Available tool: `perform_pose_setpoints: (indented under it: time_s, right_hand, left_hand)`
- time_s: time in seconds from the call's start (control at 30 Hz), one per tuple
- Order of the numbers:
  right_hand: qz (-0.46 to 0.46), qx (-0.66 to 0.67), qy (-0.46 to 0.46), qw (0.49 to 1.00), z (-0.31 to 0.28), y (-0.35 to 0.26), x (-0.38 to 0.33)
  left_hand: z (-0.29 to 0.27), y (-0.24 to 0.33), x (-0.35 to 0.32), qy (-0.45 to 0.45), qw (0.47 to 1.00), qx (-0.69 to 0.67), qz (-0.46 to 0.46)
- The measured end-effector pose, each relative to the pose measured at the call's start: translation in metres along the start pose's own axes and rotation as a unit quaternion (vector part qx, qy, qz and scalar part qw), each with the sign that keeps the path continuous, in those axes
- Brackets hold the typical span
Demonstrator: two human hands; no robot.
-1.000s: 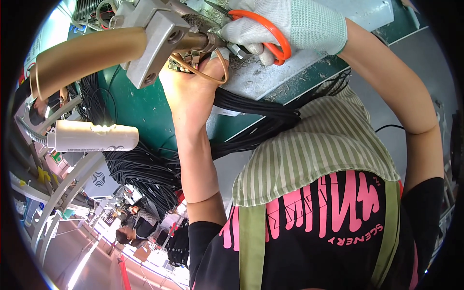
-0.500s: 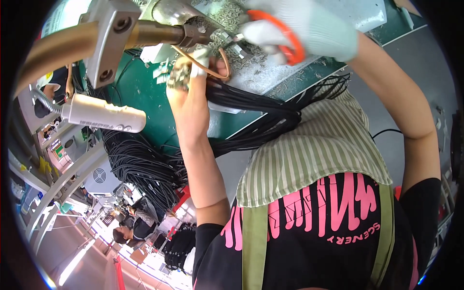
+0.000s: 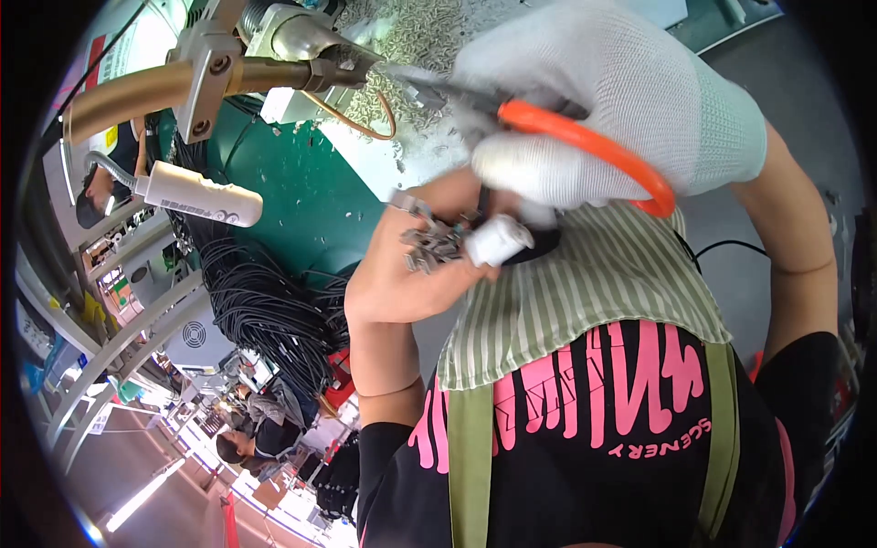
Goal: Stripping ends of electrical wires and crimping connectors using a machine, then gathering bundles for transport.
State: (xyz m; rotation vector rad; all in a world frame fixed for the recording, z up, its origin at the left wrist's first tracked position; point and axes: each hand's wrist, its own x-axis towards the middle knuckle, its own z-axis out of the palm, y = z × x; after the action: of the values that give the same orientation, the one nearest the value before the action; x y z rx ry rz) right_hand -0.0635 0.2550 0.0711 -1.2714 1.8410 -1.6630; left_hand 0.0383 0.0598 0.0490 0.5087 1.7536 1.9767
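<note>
My right hand, in a white knitted glove, is closed round pliers with orange handles; their grey jaws point left over the metal scraps. Just below, my left hand is closed in front of my apron. Small metal connectors stick out at its fingers, on the ends of black cables that my hands mostly hide. A white wrap covers a fingertip of the left hand. The two hands nearly meet, and motion blurs the finger area.
A metal nozzle and a brass-coloured pipe reach in from the upper left, with a thin copper tube below. Small metal scraps litter the green table. A thick bundle of black cables hangs left; a person sits beyond.
My left hand has come away from the nozzle toward my body with the connectors and cables. My right hand has moved right and down with the pliers, close above the left.
</note>
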Motion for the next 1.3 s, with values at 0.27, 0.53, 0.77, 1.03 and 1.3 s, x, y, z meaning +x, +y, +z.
perform_pose_setpoints:
  time_s: [0.27,0.53,0.77,1.03,1.3]
  right_hand:
    - [0.112,-0.212,0.233,0.942,0.046,0.002,-0.021]
    - [0.001,-0.393,0.200,0.897,0.059,0.023,-0.036]
    - [0.040,-0.121,0.183,0.975,0.064,0.019,-0.029]
    - [0.108,-0.069,0.097,0.987,0.064,0.023,-0.027]
    - [0.057,-0.288,0.171,0.940,0.083,0.038,-0.027]
  left_hand:
    - [0.019,0.002,0.012,0.411,0.889,0.199,0.031]
    - [0.017,0.002,0.007,0.356,0.934,-0.030,-0.022]
    - [0.018,-0.013,0.012,0.364,0.840,0.372,0.153]
    - [0.012,-0.008,-0.002,0.426,0.903,0.051,-0.007]
    - [0.004,-0.011,-0.001,0.423,0.898,0.091,-0.075]
